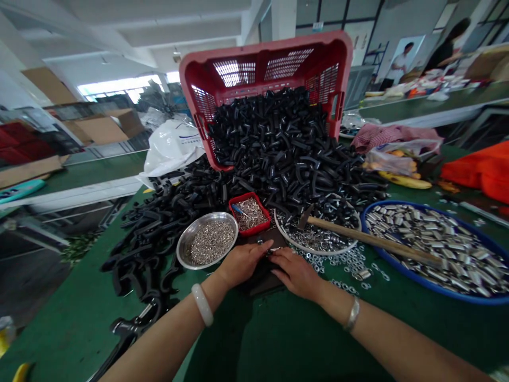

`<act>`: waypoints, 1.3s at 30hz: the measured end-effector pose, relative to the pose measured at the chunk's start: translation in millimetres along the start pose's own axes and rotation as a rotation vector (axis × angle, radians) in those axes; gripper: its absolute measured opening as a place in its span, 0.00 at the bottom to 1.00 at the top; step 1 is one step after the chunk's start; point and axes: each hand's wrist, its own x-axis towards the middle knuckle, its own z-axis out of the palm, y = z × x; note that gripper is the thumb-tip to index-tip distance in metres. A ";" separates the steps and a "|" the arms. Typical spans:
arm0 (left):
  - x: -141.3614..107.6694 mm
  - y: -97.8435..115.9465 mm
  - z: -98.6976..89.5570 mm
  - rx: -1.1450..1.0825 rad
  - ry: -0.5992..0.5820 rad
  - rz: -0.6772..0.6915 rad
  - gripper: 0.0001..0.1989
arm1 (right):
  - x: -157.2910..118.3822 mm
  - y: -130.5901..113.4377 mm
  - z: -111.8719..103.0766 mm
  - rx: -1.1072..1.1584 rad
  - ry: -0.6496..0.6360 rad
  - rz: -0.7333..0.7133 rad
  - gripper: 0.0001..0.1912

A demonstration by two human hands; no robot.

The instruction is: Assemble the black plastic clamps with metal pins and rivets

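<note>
Well, left hand (pixel 242 262) and right hand (pixel 297 274) have fingers (pixel 262 245) pressed together — beside a steel bowl (pixel 182 245) of tiny metal parts (pixel 210 243).

1. A person's left hand (pixel 240 262) and right hand (pixel 296 273) meet over a dark pad (pixel 264 281), with small metal pieces (pixel 270 250) at the fingertips.
2. Just beyond: a steel bowl (pixel 207 240) of tiny silver parts and a red tray (pixel 249 213).
3. Behind, black plastic parts (pixel 274 154) pour from a tipped red crate (pixel 265 63).
4. To the right, loose steel nuts (pixel 338 260), a wooden-handled hammer (pixel 369 239), and a blue tray (pixel 429 249) of silver fittings.
</note>
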 end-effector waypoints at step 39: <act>-23.4 47.3 -16.1 -0.038 -0.090 -0.312 0.24 | -107.7 -8.4 -120.8 -0.373 0.025 0.259 0.32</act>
